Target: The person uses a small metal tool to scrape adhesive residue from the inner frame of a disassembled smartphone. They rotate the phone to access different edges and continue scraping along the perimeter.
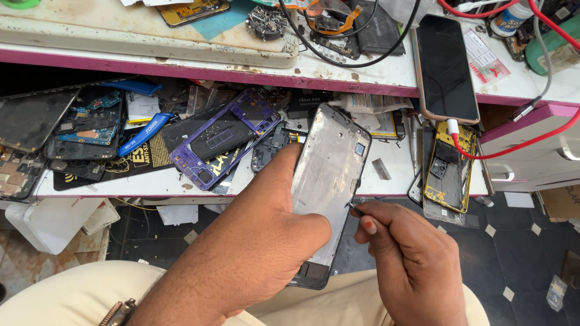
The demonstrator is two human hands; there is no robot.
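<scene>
- Head view: the left hand point(266, 238) grips a silver phone frame point(326, 181) from its left edge, fingers wrapped behind, holding it tilted over the lap.
- The right hand point(411, 259) pinches a thin metal tool point(352, 207) between thumb and fingers, its tip touching the frame's right edge.
- Just beyond the frame, on the lower shelf point(393, 163), lie a purple phone frame point(226, 136), a yellow phone frame point(450, 169) and dark circuit boards point(84, 127).
- On the upper bench point(362, 75) a black phone point(446, 66) rests screen up, beside a red cable point(519, 145).
</scene>
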